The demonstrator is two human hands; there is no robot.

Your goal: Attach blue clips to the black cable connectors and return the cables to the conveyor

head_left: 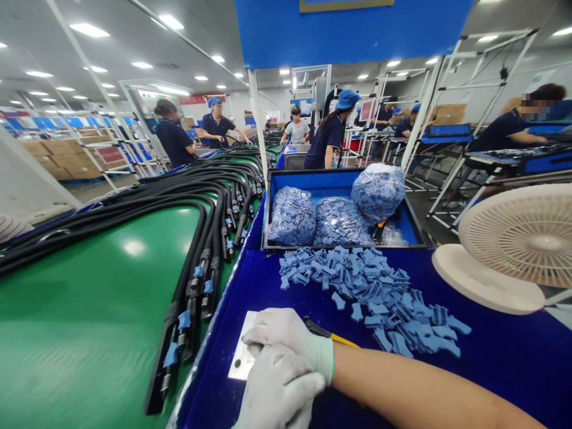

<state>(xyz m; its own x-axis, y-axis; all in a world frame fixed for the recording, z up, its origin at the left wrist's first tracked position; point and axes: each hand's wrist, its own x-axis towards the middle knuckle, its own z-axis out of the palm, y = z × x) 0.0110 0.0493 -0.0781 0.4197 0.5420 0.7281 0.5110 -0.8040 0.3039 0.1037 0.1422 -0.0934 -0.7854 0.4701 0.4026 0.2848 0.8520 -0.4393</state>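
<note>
Because the black cables (214, 196) lie side by side on a green belt (89, 310), their blue-capped ends line up along the near edge, within reach. The left hand (277, 387) lies curled over the right hand (286, 335), both gloved, on a metal plate (239, 363); a yellow-handled tool (344, 339) juts from beneath them, grip not determinable. Loose blue plastic pieces (366, 298) spread just beside them on a blue mat (491, 369), bagged ones (292, 215) sit behind in a tray (313, 171) as stock, and a fan (518, 244) faces the worker, likely for cooling.
</note>
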